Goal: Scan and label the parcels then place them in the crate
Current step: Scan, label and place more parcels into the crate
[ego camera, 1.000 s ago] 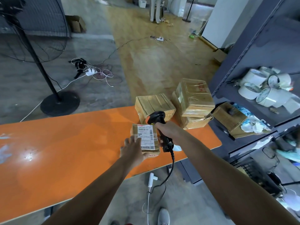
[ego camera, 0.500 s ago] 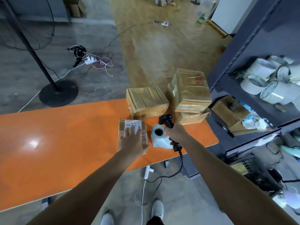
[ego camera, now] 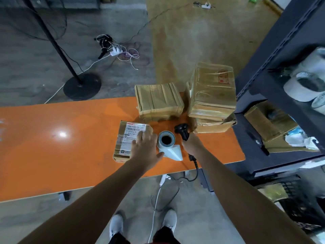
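In the head view, an orange table [ego camera: 61, 155] is seen across the frame. A labelled parcel [ego camera: 126, 138], wrapped in brown tape with a white shipping label on top, is laid flat near the table's near edge. The left hand [ego camera: 146, 148] is rested on the right part of this parcel, fingers straight and slightly spread over the label, with nothing pinched.

Just right of the parcel a label roll [ego camera: 166, 140] is stood on the table, its loose end trailed toward the near edge beside the left thumb. Further right a black barcode scanner [ego camera: 182, 130] is gripped by the right hand [ego camera: 192, 144], the fingers curled round its handle; its cable [ego camera: 195, 166] is hung over the near edge.

Beyond these, a taped cardboard box [ego camera: 158, 101] is set at the far edge, and to its right two more boxes are stacked [ego camera: 212, 90].

A dark shelving unit [ego camera: 260, 80] is stood on the right, with tape rolls [ego camera: 304, 87] kept on one shelf. Below it, at the lower right, a black lattice crate [ego camera: 299, 208] is seen on the floor, well apart from the parcel. A fan stand base [ego camera: 81, 86] is seen on the floor beyond the table.
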`<act>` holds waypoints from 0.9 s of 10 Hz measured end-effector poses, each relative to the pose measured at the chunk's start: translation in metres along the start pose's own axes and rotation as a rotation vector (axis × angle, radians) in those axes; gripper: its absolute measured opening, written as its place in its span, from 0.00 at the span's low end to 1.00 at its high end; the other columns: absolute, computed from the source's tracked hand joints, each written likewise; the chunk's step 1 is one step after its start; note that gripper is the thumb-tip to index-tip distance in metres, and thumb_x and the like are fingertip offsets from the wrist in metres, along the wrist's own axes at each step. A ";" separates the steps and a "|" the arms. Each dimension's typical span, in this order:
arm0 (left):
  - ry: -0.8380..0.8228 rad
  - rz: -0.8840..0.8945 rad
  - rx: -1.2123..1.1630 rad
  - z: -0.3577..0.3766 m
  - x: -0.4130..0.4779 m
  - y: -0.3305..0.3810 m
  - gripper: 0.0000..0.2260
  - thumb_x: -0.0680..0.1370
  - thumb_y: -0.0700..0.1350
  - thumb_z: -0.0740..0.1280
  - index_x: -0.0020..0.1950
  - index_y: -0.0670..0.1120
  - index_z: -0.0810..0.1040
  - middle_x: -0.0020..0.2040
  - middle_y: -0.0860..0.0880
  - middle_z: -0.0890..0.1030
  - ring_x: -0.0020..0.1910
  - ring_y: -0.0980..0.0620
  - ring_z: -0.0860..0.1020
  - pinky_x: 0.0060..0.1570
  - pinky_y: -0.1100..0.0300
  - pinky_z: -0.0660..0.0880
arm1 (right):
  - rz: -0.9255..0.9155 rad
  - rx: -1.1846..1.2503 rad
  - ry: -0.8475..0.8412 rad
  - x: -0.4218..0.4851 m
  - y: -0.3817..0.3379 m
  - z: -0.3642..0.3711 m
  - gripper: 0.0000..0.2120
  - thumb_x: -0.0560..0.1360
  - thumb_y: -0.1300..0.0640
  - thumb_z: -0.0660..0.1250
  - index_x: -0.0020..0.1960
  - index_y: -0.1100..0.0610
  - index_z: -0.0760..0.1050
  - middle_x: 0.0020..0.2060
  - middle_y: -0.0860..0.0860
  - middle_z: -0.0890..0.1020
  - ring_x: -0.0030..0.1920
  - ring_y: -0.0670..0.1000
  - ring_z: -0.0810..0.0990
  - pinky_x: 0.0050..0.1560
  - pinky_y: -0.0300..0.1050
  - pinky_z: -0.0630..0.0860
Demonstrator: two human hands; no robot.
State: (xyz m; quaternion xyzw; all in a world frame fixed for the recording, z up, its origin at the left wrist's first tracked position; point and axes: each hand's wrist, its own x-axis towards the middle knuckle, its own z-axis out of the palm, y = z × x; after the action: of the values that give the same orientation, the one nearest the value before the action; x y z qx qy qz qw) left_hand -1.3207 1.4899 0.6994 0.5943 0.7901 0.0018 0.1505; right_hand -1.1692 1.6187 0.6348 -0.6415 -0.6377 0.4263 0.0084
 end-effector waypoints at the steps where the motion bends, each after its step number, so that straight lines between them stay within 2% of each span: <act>1: 0.002 0.003 -0.005 0.003 0.000 0.006 0.29 0.76 0.61 0.65 0.71 0.49 0.63 0.73 0.44 0.60 0.73 0.42 0.58 0.64 0.47 0.66 | -0.016 -0.007 -0.034 -0.014 0.000 -0.007 0.03 0.79 0.56 0.63 0.49 0.55 0.70 0.44 0.53 0.75 0.44 0.54 0.74 0.41 0.44 0.73; 2: 0.007 0.011 -0.012 0.005 -0.001 0.008 0.28 0.76 0.61 0.65 0.71 0.49 0.64 0.73 0.44 0.59 0.72 0.43 0.60 0.62 0.47 0.67 | -0.085 -0.121 0.002 -0.016 0.002 -0.006 0.08 0.80 0.60 0.61 0.58 0.60 0.69 0.43 0.55 0.75 0.46 0.58 0.76 0.34 0.43 0.65; 3: -0.007 0.018 -0.018 0.007 -0.003 0.005 0.29 0.76 0.61 0.64 0.72 0.49 0.63 0.73 0.44 0.60 0.72 0.43 0.60 0.62 0.47 0.68 | -0.151 -0.210 0.074 -0.027 -0.004 -0.003 0.14 0.80 0.62 0.61 0.64 0.63 0.69 0.57 0.60 0.77 0.55 0.61 0.77 0.45 0.46 0.70; 4: -0.025 0.012 -0.049 0.006 -0.005 0.000 0.29 0.77 0.61 0.64 0.73 0.49 0.62 0.75 0.44 0.59 0.73 0.42 0.58 0.64 0.46 0.67 | -0.211 -0.331 0.223 -0.045 -0.015 0.003 0.17 0.80 0.59 0.61 0.68 0.60 0.69 0.64 0.59 0.71 0.64 0.60 0.71 0.59 0.52 0.71; 5: -0.023 0.011 -0.075 0.005 -0.008 -0.008 0.28 0.77 0.60 0.64 0.73 0.48 0.62 0.73 0.44 0.61 0.73 0.42 0.58 0.64 0.47 0.67 | -0.355 -0.467 0.289 -0.059 -0.031 0.015 0.15 0.80 0.53 0.61 0.63 0.58 0.74 0.60 0.56 0.72 0.64 0.57 0.70 0.59 0.52 0.72; 6: -0.012 0.009 -0.106 0.003 -0.015 -0.018 0.30 0.77 0.58 0.65 0.74 0.48 0.60 0.73 0.43 0.62 0.73 0.42 0.59 0.63 0.47 0.68 | -0.389 -0.576 0.114 -0.061 -0.044 0.035 0.20 0.78 0.46 0.62 0.63 0.58 0.75 0.60 0.55 0.72 0.65 0.57 0.69 0.58 0.53 0.73; 7: -0.010 -0.003 -0.150 0.001 -0.023 -0.030 0.29 0.78 0.57 0.65 0.75 0.49 0.60 0.74 0.43 0.60 0.74 0.42 0.57 0.65 0.46 0.66 | -0.354 -0.705 0.090 -0.059 -0.051 0.051 0.28 0.74 0.40 0.67 0.65 0.57 0.71 0.64 0.54 0.72 0.68 0.57 0.66 0.62 0.55 0.71; 8: -0.001 -0.020 -0.189 0.001 -0.030 -0.041 0.29 0.77 0.57 0.65 0.75 0.50 0.61 0.75 0.44 0.59 0.74 0.42 0.56 0.67 0.46 0.65 | -0.276 -0.720 0.116 -0.052 -0.054 0.058 0.29 0.75 0.41 0.68 0.68 0.57 0.68 0.65 0.54 0.72 0.68 0.57 0.66 0.61 0.54 0.70; 9: -0.011 -0.024 -0.214 -0.001 -0.034 -0.047 0.29 0.77 0.58 0.65 0.75 0.50 0.61 0.75 0.44 0.59 0.74 0.43 0.56 0.68 0.46 0.64 | -0.250 -0.736 0.154 -0.047 -0.058 0.053 0.15 0.80 0.48 0.64 0.62 0.55 0.75 0.60 0.53 0.77 0.64 0.56 0.69 0.56 0.52 0.72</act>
State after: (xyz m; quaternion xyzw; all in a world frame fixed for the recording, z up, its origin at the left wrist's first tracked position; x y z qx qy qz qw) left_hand -1.3566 1.4443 0.7002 0.5653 0.7916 0.0812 0.2172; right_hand -1.2375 1.5629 0.6581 -0.5492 -0.8186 0.1155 -0.1225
